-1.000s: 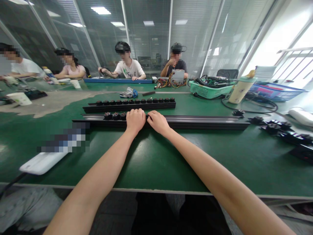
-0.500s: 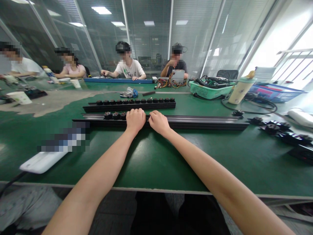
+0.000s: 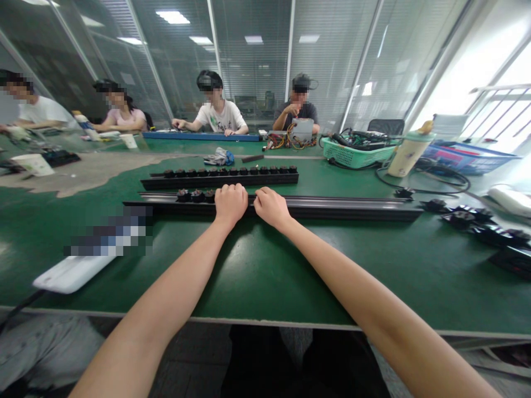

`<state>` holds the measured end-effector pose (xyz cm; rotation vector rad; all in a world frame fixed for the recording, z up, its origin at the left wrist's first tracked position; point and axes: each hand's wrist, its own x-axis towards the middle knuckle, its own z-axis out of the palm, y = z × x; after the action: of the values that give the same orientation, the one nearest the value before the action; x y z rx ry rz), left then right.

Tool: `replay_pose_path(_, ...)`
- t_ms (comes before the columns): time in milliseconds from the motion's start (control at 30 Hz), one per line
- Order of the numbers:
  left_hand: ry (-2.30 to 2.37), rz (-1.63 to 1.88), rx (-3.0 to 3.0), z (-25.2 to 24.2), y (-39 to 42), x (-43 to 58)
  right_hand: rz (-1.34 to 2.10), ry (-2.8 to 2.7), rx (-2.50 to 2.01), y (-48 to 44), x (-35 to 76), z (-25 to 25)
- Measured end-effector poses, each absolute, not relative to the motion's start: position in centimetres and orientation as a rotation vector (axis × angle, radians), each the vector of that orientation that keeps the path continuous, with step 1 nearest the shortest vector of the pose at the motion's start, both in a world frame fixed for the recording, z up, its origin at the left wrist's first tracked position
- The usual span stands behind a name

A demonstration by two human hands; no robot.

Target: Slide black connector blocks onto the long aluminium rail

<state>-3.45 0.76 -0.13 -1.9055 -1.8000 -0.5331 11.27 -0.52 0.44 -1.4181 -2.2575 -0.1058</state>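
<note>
While left hand (image 3: 231, 203), right hand (image 3: 271, 208) touch black rail (image 3: 352, 210) | long axis crosswise | grip unclear

Long, dark and straight, the rail (image 3: 348, 210) stretched left to right across the bench (image 3: 257, 276), its middle hidden! And there, left of centre, three squat black pieces (image 3: 197, 195) sat in a row along its channel, while the right stretch gleamed grey.
</note>
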Motion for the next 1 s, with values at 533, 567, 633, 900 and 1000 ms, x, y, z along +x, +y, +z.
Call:
replay_pose_path(533,-1.812,-0.577,-1.921,-0.03,0.71,-3.41,-0.123,-2.258,-1.405,-0.41,11.55,0.36)
replay_pose_path(567,-1.811,-0.576,-1.918,-0.04,0.70,-3.40,-0.124,-2.262,-1.401,-0.38,11.57,0.35)
replay_pose_path(633,-1.811,-0.569,-1.915,-0.08,0.72,-3.39,-0.121,-2.265,-1.399,-0.35,11.61,0.35)
replay_pose_path(900,-1.798,-0.569,-1.917,-0.28,0.86,-3.58,-0.120,-2.256,-1.415,-0.48,11.88,0.38)
replay_pose_path(1000,-1.801,-0.581,-1.920,-0.29,0.89,-3.58,-0.129,-2.250,-1.417,-0.49,11.95,0.36)
